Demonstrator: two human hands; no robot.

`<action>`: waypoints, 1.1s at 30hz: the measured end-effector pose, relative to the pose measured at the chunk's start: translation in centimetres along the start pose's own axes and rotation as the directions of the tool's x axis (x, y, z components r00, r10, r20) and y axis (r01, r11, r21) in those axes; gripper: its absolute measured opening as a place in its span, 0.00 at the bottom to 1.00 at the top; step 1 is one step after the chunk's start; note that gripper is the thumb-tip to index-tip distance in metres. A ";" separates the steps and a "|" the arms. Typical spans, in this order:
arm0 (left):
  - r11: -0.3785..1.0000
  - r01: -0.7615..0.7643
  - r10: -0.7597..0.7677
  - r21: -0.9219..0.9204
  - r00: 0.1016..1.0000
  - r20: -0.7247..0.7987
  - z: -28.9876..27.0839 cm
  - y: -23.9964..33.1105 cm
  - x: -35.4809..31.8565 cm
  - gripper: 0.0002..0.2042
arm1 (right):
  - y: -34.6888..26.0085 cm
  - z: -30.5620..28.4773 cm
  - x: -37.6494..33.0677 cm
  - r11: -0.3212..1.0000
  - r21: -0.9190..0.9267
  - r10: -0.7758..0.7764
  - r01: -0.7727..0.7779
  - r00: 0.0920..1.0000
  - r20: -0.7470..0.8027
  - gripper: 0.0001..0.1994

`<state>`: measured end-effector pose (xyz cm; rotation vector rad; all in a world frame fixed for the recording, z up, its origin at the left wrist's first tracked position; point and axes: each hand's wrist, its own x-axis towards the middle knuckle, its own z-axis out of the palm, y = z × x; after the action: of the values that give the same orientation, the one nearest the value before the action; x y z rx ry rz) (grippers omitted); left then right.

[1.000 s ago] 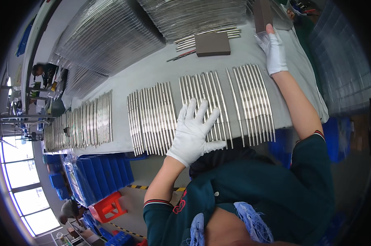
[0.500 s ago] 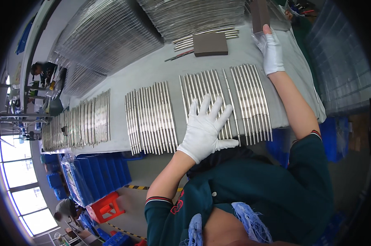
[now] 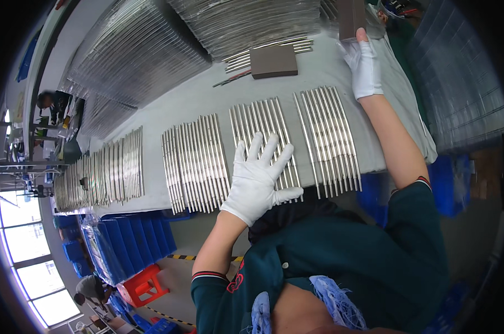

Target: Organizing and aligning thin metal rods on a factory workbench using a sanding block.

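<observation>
My left hand [image 3: 256, 181], in a white glove, lies flat with fingers spread over the near part of a group of shiny metal rods [image 3: 256, 117]. To its right is another row of metal rods [image 3: 330, 139] lying side by side. My right hand [image 3: 365, 67], gloved in white with a bare thumb tip, is closed around the near end of a dark brown block [image 3: 351, 16] at the table's far right. A second brown block [image 3: 274, 61] rests flat farther back, beside several loose rods [image 3: 238, 65].
More rod groups [image 3: 193, 161] lie leftward along the cloth-covered table [image 3: 199, 92]. Stacks of clear plastic trays [image 3: 146, 50] line the far side. Blue crates [image 3: 132, 239] and a red stool [image 3: 143, 286] stand below the table's near edge. Two people [image 3: 90, 289] are off to the left.
The lone rod between the two right-hand groups now lies against the rightmost group. My left hand has moved slightly left, still spread on rods; the right hand keeps its block. The view has shifted slightly.
</observation>
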<state>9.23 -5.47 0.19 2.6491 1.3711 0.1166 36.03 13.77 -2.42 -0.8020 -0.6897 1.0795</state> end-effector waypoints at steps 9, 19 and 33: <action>0.944 -0.302 0.286 -0.132 0.950 -0.123 2.1 6.6 7.0 0.44 | 0.6 -0.3 0.5 0.999 -0.025 -0.038 0.040 0.997 0.062 0.34; 0.920 -0.354 0.338 -0.166 0.934 -0.120 2.4 5.8 6.6 0.43 | 0.0 -0.3 0.5 0.998 0.033 -0.054 0.053 0.998 0.019 0.30; 0.997 0.041 -0.048 -0.060 0.992 -0.117 0.7 2.0 -4.5 0.42 | 0.7 -1.8 0.6 0.071 -0.819 -0.150 0.569 0.818 0.555 0.37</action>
<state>8.30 -10.35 -0.11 2.6003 1.4378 0.3079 37.36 14.08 -3.95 -1.4446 -1.9213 0.0711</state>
